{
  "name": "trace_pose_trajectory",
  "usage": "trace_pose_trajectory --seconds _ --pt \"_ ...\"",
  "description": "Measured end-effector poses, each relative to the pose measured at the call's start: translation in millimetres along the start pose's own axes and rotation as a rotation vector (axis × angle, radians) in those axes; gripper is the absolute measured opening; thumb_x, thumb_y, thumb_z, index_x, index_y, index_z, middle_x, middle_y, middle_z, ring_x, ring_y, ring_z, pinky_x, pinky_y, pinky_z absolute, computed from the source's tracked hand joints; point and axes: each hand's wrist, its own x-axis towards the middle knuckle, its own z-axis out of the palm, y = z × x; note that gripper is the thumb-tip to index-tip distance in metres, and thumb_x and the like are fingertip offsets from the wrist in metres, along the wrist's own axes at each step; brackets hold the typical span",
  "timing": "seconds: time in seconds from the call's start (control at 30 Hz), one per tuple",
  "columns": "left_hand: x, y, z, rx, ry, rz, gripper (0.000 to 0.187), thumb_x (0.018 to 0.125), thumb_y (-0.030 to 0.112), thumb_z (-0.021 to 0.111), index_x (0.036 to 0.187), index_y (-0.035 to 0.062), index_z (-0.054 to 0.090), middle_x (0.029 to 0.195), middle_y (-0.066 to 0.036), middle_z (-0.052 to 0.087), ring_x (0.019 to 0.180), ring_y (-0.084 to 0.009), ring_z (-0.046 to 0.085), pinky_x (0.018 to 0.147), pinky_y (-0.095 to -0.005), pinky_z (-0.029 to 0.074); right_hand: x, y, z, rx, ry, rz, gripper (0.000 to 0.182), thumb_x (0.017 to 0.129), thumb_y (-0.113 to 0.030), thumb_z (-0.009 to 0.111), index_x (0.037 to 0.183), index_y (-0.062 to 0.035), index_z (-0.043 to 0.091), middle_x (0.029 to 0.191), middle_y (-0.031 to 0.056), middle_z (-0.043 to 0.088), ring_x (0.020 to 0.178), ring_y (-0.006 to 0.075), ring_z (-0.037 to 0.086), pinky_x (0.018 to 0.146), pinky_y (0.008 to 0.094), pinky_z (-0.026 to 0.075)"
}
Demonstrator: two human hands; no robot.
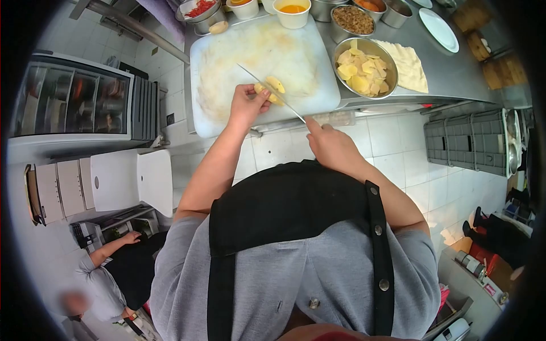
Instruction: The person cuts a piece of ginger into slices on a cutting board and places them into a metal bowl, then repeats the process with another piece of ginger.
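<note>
On the white cutting board (227, 62) lie pale yellow pieces (275, 84) that look like potato or ginger. My left hand (249, 104) pinches one of them with its fingertips, close to the blade. The knife (288, 104) crosses the pieces at a slant, its tip pointing up and left. Its handle is hidden inside my right hand (335, 145), whose fingers are wrapped round it. Right of the board stands a metal bowl (393, 67) filled with yellow slices (362, 68).
Behind the board are a bowl of red strips (199, 8), a white cup of orange liquid (292, 8) and a bowl of brown crumbs (353, 19). Flat dough (405, 62) and a white plate (439, 29) lie right. One person (122, 273) is lower left, another (500, 238) far right.
</note>
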Motion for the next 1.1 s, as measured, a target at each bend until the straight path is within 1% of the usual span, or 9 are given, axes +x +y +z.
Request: trace_pose_trajectory --seconds 0.07,0.27,0.37,0.47,0.57,0.7,0.87,0.97,1.1 --pt "-0.8 0.8 2.3 -0.012 0.022 0.027 0.044 0.091 0.013 0.069 0.118 -0.0088 0.041 0.111 -0.017 0.055 0.08 -0.0175 0.068 0.066 -0.027 0.059 17.7 1.0 3.6 0.029 0.034 -0.059 0.033 0.092 -0.013 0.052 0.121 0.0021 0.049 0.081 0.0237 0.063 0.072 0.0403 0.065 0.061 0.0511 0.051" --pt "-0.4 -2.6 1.1 -0.047 0.028 0.035 0.043 0.091 0.013 0.069 0.117 -0.0083 0.042 0.109 -0.017 0.057 0.079 -0.0174 0.068 0.065 -0.0267 0.059 54.3 6.2 16.1 -0.028 -0.047 -0.004 0.037 0.093 -0.014 0.054 0.126 0.0002 0.047 0.083 0.0241 0.064 0.075 0.0414 0.064 0.066 0.0505 0.05" --pt "2.0 -6.5 2.2 -0.024 0.056 0.05 0.042 0.091 0.013 0.068 0.116 -0.008 0.042 0.109 -0.017 0.057 0.078 -0.0176 0.068 0.065 -0.0266 0.059 32.7 8.2 15.8 0.011 0.022 -0.022 0.039 0.093 -0.016 0.055 0.13 -0.0029 0.046 0.085 0.0234 0.064 0.075 0.0415 0.064 0.066 0.0504 0.051" --pt "0.3 -4.0 1.6 -0.03 0.031 0.048 0.042 0.091 0.012 0.068 0.116 -0.0085 0.042 0.11 -0.017 0.056 0.078 -0.018 0.068 0.064 -0.0265 0.059 -2.5 0.4 0.9 0.001 0.02 0.016 0.035 0.092 -0.016 0.053 0.125 -0.0039 0.049 0.083 0.0235 0.063 0.076 0.0403 0.065 0.065 0.0493 0.052" --pt "0.1 -1.6 2.2 0.007 0.022 0.008 0.04 0.093 0.015 0.066 0.119 -0.0049 0.042 0.113 -0.013 0.055 0.084 -0.0164 0.066 0.072 -0.0279 0.059 -18.3 2.6 -6.0 -0.013 -0.08 0.1 0.037 0.093 -0.018 0.053 0.128 -0.0058 0.048 0.083 0.0235 0.063 0.074 0.0409 0.065 0.064 0.0498 0.052" --pt "3.6 -6.2 1.1 0.021 0.009 0.019 0.041 0.093 0.016 0.066 0.119 -0.0049 0.042 0.113 -0.014 0.055 0.085 -0.0164 0.066 0.072 -0.0276 0.058 -17.3 4.6 -5.5 -0.018 -0.026 0.045 0.036 0.093 -0.017 0.053 0.126 -0.0044 0.048 0.083 0.023 0.062 0.071 0.0412 0.064 0.062 0.0506 0.052" --pt "0.8 -2.9 1.5 0.018 0.005 0.021 0.043 0.093 0.018 0.067 0.119 -0.0055 0.042 0.113 -0.014 0.055 0.085 -0.0163 0.066 0.072 -0.0274 0.058 17.1 3.4 0.1 -0.009 0.047 -0.075 0.03 0.092 -0.014 0.052 0.12 -0.0007 0.05 0.078 0.0216 0.063 0.074 0.039 0.064 0.064 0.0497 0.051" --pt "0.5 -4.7 1.3 -0.008 -0.001 0.047 0.044 0.092 0.018 0.068 0.119 -0.0057 0.042 0.113 -0.014 0.055 0.084 -0.0159 0.065 0.072 -0.0275 0.058 48.0 7.6 13.7 -0.034 0.062 -0.083 0.028 0.091 -0.011 0.053 0.117 0.0006 0.051 0.074 0.0212 0.063 0.074 0.038 0.064 0.066 0.0492 0.05" --pt "-1.9 -3.1 2.6 -0.005 0.024 0.039 0.044 0.092 0.018 0.068 0.118 -0.0059 0.042 0.113 -0.014 0.055 0.083 -0.0155 0.065 0.071 -0.027 0.058 66.3 1.6 13.5 -0.04 0.006 -0.048 0.029 0.091 -0.013 0.054 0.116 0.0007 0.052 0.079 0.0219 0.064 0.076 0.0392 0.064 0.067 0.0498 0.05"
